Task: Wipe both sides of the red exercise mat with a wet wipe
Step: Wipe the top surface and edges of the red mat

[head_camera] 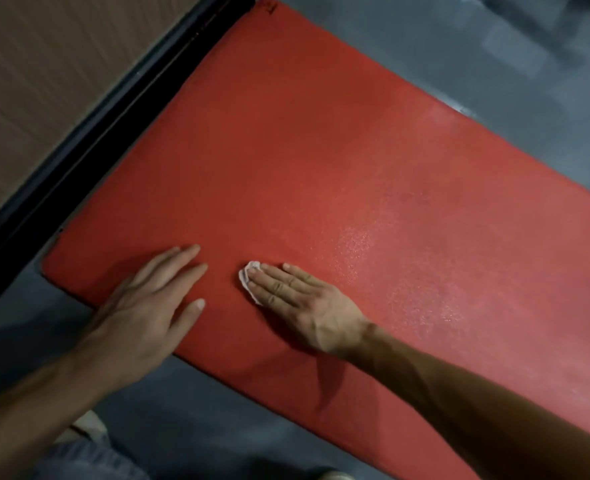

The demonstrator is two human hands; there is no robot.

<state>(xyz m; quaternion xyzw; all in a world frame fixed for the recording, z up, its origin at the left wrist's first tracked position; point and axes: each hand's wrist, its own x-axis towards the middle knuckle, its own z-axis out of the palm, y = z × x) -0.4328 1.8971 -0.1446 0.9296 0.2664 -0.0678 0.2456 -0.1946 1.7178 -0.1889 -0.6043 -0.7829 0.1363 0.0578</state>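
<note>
Red exercise mat (321,168): floppy, light foam, best lifted by an edge. Left hand (148,306) flat; right hand (300,299) flat, pressing wet wipe (248,277).

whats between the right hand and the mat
A crumpled white wet wipe, pressed under the right hand's straight fingers onto the red mat, in the head view.

Floor (494,64) is a dull grey, kinda smooth, with pale blurry reflections up around 1 o'clock. A black strip (106,123) like a baseboard or frame runs diagonally from 8 o'clock up to 12. Behind it at 10 o'clock there's a brownish ribbed wall panel (37,64). Lighting's pretty dim overall.
</note>
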